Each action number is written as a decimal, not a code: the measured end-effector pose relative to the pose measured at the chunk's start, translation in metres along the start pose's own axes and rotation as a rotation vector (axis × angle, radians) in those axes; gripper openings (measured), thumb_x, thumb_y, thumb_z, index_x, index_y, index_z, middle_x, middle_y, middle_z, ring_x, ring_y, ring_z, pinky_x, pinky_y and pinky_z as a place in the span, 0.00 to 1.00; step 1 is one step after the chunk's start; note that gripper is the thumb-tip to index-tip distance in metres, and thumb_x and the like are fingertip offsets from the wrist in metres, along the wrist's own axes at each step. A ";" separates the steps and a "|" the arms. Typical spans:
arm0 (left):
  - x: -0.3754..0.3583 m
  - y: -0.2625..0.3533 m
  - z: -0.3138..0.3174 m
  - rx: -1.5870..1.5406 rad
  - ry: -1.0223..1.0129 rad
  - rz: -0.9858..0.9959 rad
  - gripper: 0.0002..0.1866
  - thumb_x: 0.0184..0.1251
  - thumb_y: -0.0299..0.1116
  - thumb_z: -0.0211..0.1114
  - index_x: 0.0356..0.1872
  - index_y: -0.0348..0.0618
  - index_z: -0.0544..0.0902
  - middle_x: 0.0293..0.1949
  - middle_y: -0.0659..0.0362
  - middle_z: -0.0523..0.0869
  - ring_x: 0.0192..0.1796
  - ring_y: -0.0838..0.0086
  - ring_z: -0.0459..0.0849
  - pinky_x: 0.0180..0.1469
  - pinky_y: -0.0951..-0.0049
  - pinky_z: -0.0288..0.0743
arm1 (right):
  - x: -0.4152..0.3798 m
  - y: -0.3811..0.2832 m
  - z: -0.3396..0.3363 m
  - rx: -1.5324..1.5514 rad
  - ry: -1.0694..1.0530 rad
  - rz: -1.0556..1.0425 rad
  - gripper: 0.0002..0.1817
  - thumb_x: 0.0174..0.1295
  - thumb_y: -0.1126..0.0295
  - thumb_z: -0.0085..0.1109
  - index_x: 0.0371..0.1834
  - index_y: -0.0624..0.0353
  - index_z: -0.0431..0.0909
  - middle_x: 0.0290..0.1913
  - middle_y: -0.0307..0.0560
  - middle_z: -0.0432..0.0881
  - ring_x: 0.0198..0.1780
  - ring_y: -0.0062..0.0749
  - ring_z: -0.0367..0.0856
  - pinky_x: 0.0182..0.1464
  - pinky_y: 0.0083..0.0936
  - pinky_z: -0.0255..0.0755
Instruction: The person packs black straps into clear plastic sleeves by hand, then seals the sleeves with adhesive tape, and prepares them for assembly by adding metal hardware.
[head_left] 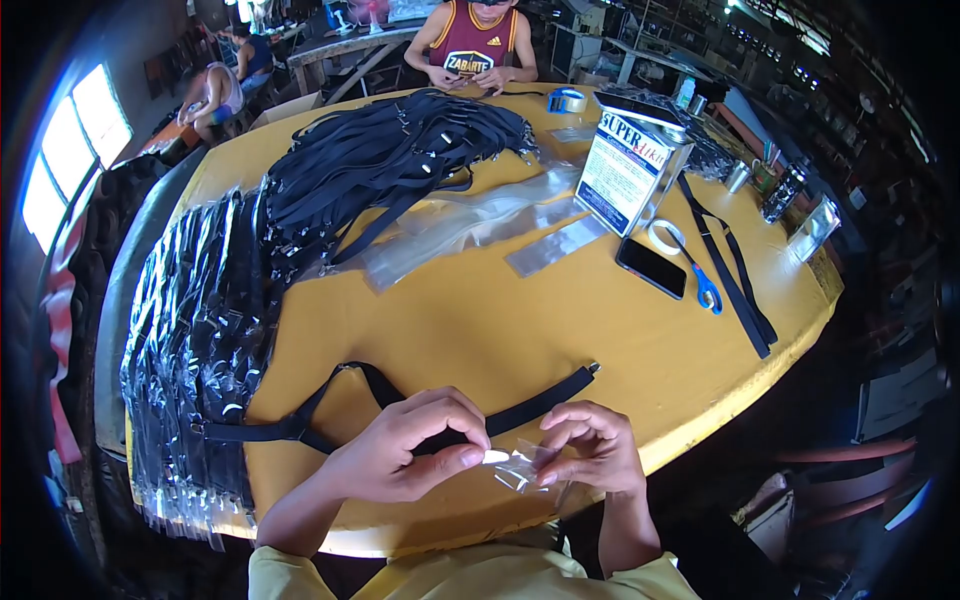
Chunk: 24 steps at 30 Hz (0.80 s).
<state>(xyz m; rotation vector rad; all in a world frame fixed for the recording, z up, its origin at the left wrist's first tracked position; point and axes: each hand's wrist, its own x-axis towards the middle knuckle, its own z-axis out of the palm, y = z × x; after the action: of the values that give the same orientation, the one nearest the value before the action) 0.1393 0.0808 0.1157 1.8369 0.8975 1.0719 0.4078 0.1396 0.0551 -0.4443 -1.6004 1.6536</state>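
Observation:
Near the front edge of the table, my left hand [415,445] is closed in a pinch on a small white piece [495,457], too small to name further. Close beside it, my right hand [597,450] is closed on a crinkled clear plastic bag [518,474]. The white piece and the plastic meet or overlap between my fingertips. Behind both hands lies a black elastic strap [545,402] with metal fittings, looped on the left and partly hidden by my left hand.
On the yellow table [440,320] are plastic-wrapped straps [195,350], a heap of loose black straps [390,150], clear plastic sleeves [460,225], a large tin [630,170], a phone [652,268], blue-handled scissors [708,292] and tape [664,236]. A person [475,50] sits opposite.

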 end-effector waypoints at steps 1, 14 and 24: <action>0.000 0.000 0.000 0.000 0.003 -0.001 0.05 0.73 0.26 0.69 0.45 0.39 0.83 0.40 0.57 0.86 0.43 0.68 0.85 0.46 0.68 0.76 | 0.000 0.000 0.000 0.005 -0.004 0.002 0.29 0.52 0.79 0.81 0.59 0.63 0.80 0.35 0.41 0.91 0.40 0.21 0.90 0.50 0.23 0.77; 0.000 -0.004 0.009 -0.007 -0.046 0.001 0.06 0.73 0.29 0.70 0.45 0.41 0.84 0.43 0.56 0.86 0.47 0.65 0.84 0.48 0.65 0.76 | 0.009 -0.002 0.005 -0.009 -0.098 -0.033 0.30 0.54 0.78 0.80 0.61 0.61 0.80 0.36 0.41 0.90 0.42 0.23 0.90 0.48 0.24 0.81; -0.002 -0.012 0.022 -0.062 -0.026 -0.073 0.16 0.73 0.33 0.72 0.53 0.41 0.77 0.46 0.55 0.85 0.51 0.65 0.86 0.56 0.65 0.78 | 0.009 0.000 0.014 0.034 -0.058 0.042 0.29 0.58 0.79 0.78 0.63 0.60 0.78 0.41 0.41 0.91 0.47 0.23 0.89 0.53 0.27 0.77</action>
<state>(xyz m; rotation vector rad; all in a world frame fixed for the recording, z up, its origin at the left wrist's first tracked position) 0.1563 0.0773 0.0977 1.7500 0.8989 1.0171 0.3927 0.1366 0.0598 -0.4188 -1.6127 1.7364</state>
